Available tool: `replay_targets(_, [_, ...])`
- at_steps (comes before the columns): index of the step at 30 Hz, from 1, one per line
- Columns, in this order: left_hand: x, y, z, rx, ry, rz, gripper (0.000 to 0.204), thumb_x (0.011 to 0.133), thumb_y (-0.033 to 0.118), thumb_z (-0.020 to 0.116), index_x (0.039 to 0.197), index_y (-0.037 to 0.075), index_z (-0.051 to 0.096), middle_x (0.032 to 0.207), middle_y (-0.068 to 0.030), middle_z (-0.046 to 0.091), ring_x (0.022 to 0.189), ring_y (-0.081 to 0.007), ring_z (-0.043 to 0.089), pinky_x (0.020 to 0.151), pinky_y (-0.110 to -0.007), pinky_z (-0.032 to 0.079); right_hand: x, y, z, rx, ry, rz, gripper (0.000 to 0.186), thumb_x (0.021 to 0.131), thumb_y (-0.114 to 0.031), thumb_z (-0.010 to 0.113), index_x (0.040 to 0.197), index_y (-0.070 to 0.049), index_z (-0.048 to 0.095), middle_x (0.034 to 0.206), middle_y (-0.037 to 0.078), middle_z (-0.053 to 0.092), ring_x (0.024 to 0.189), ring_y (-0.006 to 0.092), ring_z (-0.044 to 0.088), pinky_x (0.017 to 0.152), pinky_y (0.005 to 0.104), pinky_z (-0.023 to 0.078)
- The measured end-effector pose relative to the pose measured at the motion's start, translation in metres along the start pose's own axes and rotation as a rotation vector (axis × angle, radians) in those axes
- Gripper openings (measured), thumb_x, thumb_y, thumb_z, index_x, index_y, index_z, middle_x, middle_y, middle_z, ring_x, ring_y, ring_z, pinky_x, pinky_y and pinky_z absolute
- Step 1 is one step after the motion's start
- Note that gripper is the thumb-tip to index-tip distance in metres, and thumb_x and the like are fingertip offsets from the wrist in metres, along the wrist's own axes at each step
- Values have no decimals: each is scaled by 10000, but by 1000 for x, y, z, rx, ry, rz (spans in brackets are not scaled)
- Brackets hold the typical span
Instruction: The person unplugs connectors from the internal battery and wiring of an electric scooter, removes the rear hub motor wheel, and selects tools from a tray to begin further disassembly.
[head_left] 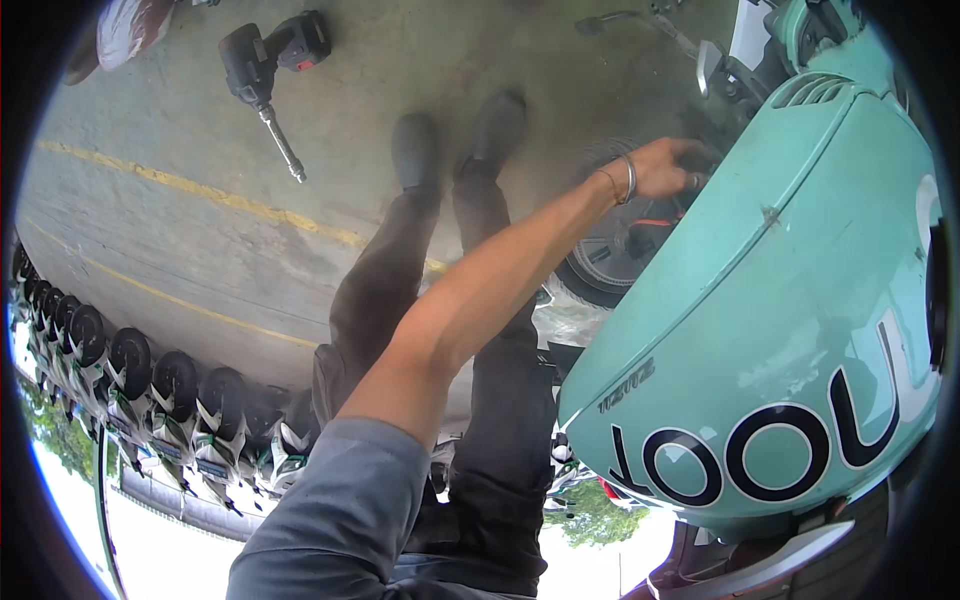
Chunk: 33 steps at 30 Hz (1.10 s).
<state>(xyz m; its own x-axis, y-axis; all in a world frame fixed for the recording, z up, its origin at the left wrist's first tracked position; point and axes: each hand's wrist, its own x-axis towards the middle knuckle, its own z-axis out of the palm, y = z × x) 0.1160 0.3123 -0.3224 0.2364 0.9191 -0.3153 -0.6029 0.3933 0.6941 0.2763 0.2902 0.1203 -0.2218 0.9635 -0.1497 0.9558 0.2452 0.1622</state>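
My left hand, with bracelets at its wrist, reaches across my legs to a mint-green scooter on the right. Its fingers are curled at the edge of the body panel, above the rear area's black wheel; what they grip, if anything, I cannot make out. A thin orange part shows below the hand. My right hand is not in view.
A black cordless impact tool with a long socket extension lies on the concrete floor, marked with yellow lines. My shoes rest ahead. Several parked scooters line the left. A pale bundle is at the top left.
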Motion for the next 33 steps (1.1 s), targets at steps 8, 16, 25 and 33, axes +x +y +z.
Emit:
replay_targets(8, [40,-14,47,33,57,372,530,754,226,711,1210,-9,574,1102,-207,655,980,-343,645,831,-376,508,11,-11,11,-70,-1,21,482,938,-281,517,1295,41,490,1287,226,519,1162,352,526,965,436,433])
replay_targets(16, [38,-12,37,213,55,575,372,748,254,669,1019,1,631,923,-223,659,855,-415,617,741,-425,512,15,-17,-5,-102,32,27,483,925,-310,546,1256,41,526,1245,240,538,1112,371,551,920,453,456])
replay_targets(25, [55,-45,52,147,298,276,281,793,228,616,906,-28,649,843,-250,646,803,-421,618,710,-424,507,18,-25,-21,-132,49,4,488,911,-343,578,1212,41,567,1198,257,559,1055,393,579,870,471,483])
replay_targets(33, [44,5,4,257,477,-105,481,877,422,641,882,-55,702,684,-101,662,693,-130,601,671,-320,478,-1,-18,-46,-233,-3,-2,412,959,-224,501,1293,17,519,1275,246,511,1142,382,541,918,452,477])
